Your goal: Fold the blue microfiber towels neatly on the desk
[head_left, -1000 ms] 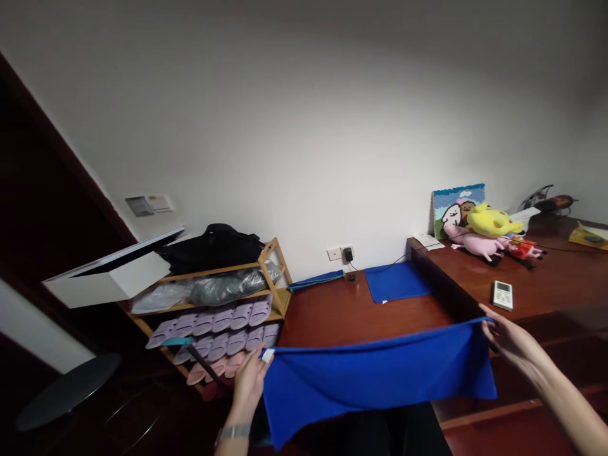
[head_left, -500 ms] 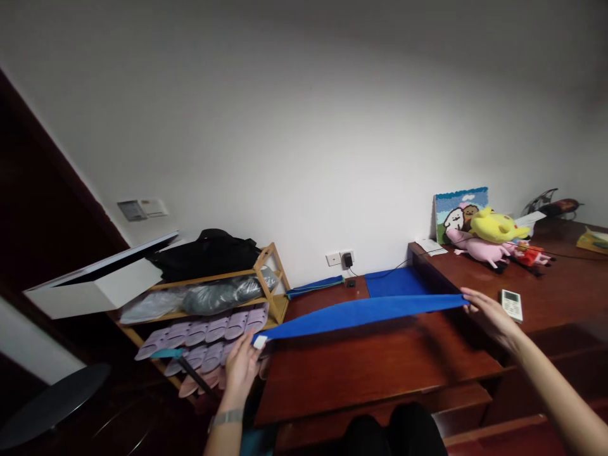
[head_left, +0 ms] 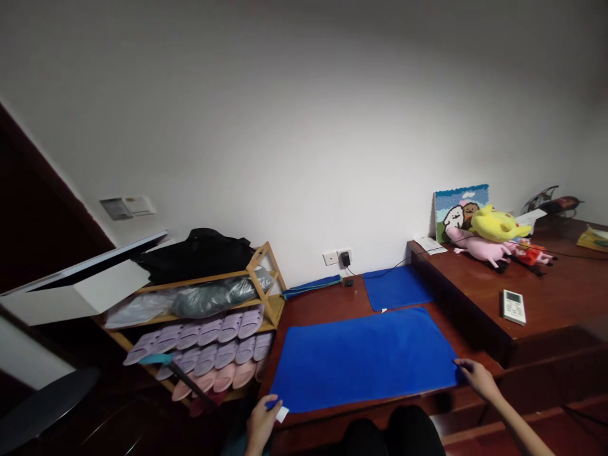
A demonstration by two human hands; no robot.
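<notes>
A blue cloth (head_left: 363, 358) lies spread out nearly flat on the reddish-brown wooden table (head_left: 313, 304). My left hand (head_left: 263, 418) pinches its near left corner, where a white tag (head_left: 282, 414) sticks out. At the near right corner my right hand (head_left: 475, 375) holds the cloth between thumb and fingers. Behind it, against the wall, lies a second, folded blue cloth (head_left: 398, 287) with a small white tag at its front edge.
Left of the table stands a wooden rack (head_left: 268, 272) with rows of slippers (head_left: 209, 332) and a black bag (head_left: 199, 256). A raised wooden surface (head_left: 475, 285) on the right bears plush toys (head_left: 496, 225) and a white remote control (head_left: 513, 307). A plugged-in adapter (head_left: 345, 258) trails a cable.
Both hands have come down and toward me, each keeping its corner. The cloth, stretched in the air before, now rests spread on the table. The view has shifted slightly.
</notes>
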